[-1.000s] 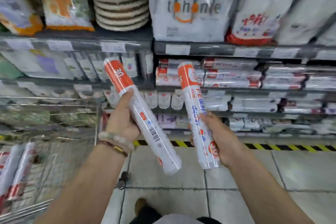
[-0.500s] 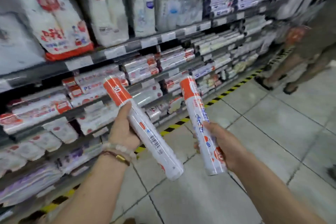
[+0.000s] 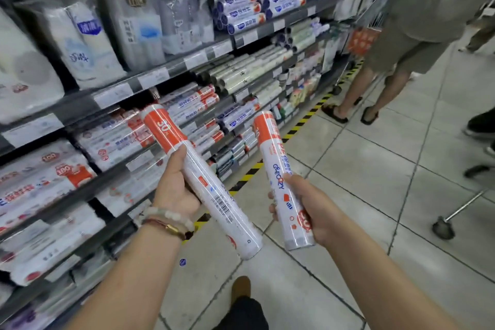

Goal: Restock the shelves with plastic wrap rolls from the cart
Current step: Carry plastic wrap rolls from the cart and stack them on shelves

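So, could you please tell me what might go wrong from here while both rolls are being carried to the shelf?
1. A bystander stands close ahead in the aisle, so a collision is possible.
2. The left hand and right hand each grip a roll, the left roll and the right roll, leaving no free hand to clear space on the packed shelves.

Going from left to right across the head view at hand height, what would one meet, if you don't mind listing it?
Stocked shelves → left hand → left plastic wrap roll → right plastic wrap roll → right hand → trolley castor.
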